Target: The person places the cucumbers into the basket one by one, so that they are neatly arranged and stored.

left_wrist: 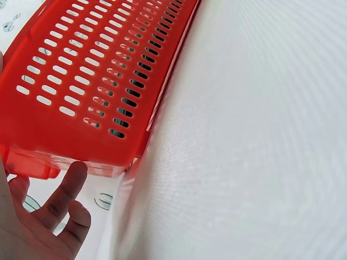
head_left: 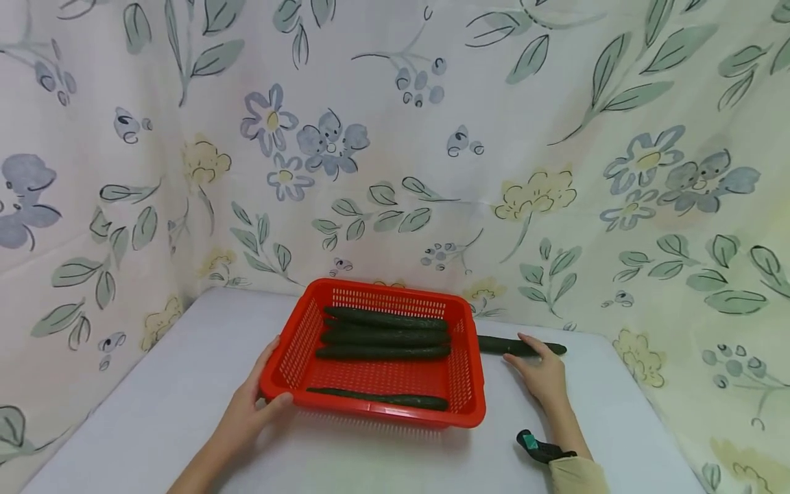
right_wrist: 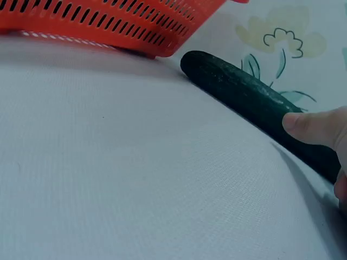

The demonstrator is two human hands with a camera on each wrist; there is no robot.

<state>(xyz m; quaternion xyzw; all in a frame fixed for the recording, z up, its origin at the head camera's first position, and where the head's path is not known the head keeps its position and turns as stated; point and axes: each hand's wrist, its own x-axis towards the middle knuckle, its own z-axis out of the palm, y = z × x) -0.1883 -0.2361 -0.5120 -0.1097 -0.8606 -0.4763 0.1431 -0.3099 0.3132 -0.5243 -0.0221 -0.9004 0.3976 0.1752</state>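
Note:
A red perforated plastic basket (head_left: pixel 370 409) stands on the white table. Several dark green cucumbers (head_left: pixel 385 337) lie side by side toward its back, and a single cucumber (head_left: pixel 407 399) lies along the front wall. My left hand (head_left: pixel 249 405) holds the basket's front left corner, thumb at the front rim and fingers along the left side. To the right of the basket, my right hand (head_left: pixel 546 374) grips another cucumber (head_left: pixel 494 345) between thumb and fingers. In the right wrist view the thumb presses the near side of this cucumber (right_wrist: pixel 233 84), whose rounded end points toward the basket.
A white cloth-covered table (head_left: pixel 179 384) extends around the basket. Behind it and at the sides hangs a curtain (head_left: pixel 401 158) printed with flowers and leaves. A black strap (head_left: pixel 543 449) with a teal patch is around the right wrist.

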